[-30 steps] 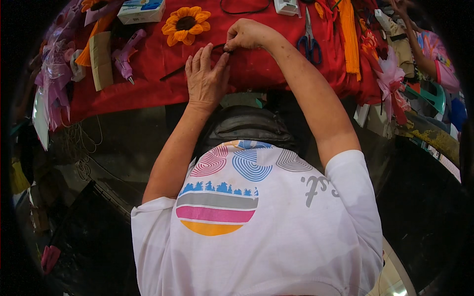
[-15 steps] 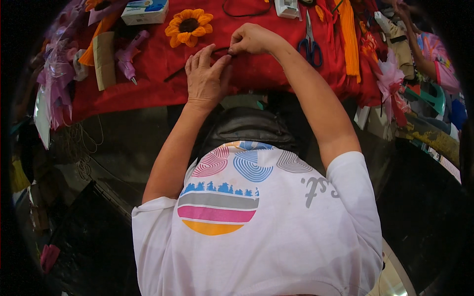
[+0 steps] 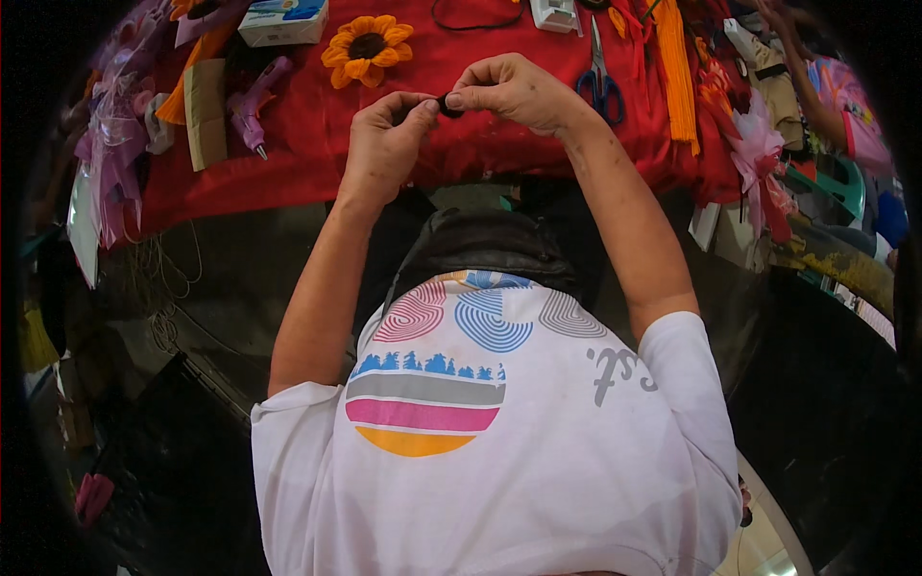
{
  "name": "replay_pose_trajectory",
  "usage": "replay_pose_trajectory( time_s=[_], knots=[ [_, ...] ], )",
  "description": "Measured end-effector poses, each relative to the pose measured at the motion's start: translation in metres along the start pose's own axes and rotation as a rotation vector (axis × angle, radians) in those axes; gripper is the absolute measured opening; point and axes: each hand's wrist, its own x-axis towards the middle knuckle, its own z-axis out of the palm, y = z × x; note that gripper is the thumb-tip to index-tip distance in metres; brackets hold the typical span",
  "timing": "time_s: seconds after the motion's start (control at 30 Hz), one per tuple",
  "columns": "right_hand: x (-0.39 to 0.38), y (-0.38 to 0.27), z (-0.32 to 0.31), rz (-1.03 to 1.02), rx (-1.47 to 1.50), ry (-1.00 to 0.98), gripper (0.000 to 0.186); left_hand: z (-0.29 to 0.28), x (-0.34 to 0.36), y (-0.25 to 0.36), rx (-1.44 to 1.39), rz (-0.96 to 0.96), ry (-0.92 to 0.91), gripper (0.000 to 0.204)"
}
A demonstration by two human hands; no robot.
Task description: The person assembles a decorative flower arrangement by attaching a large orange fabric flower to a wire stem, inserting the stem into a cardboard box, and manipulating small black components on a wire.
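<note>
Over the front of the red-covered table (image 3: 279, 173), my left hand (image 3: 389, 139) and my right hand (image 3: 519, 96) meet, both closed on a small dark piece (image 3: 448, 107), partly hidden between thumbs and fingers. An orange fuzzy flower with a dark centre (image 3: 367, 51) lies just beyond my left hand. To its left are a pink glue gun (image 3: 250, 115) and a folded brown paper strip (image 3: 206, 115). Scissors with dark blue handles (image 3: 602, 91) lie to the right of my right hand.
A white box (image 3: 279, 24), white device (image 3: 554, 12), thin dark loop (image 3: 477, 24) and orange strands (image 3: 677, 86) lie on the table, with pink wrapping (image 3: 106, 163) at its left. Another person's arm (image 3: 821, 115) is at the right, near a green chair (image 3: 836, 182).
My left hand has turned from fingers extended to curled in a pinch, meeting my right hand at the dark piece. The long dark strip seen earlier under the left hand no longer shows there.
</note>
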Motion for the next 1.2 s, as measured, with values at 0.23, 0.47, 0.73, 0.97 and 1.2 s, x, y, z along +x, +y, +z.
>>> replay_pose_trajectory(
  time_s=[0.23,0.47,0.73,0.97,1.2],
  knots=[
    [-0.005,-0.002,0.003,-0.015,-0.003,0.014,0.016,-0.006,-0.003,0.013,-0.128,-0.2,-0.035,0.02],
    [-0.009,-0.007,0.012,-0.015,0.042,0.071,0.016,-0.007,-0.003,0.013,-0.142,-0.181,-0.046,0.021],
    [-0.011,0.001,0.001,0.079,0.173,-0.031,0.02,-0.008,-0.001,0.011,-0.098,-0.191,-0.013,0.018],
    [-0.013,-0.001,0.005,0.075,0.068,0.013,0.017,-0.009,-0.004,0.019,0.02,-0.175,-0.036,0.019],
    [-0.017,-0.009,0.011,0.001,0.038,0.072,0.02,-0.007,-0.003,0.02,0.052,-0.133,-0.06,0.018]
  ],
)
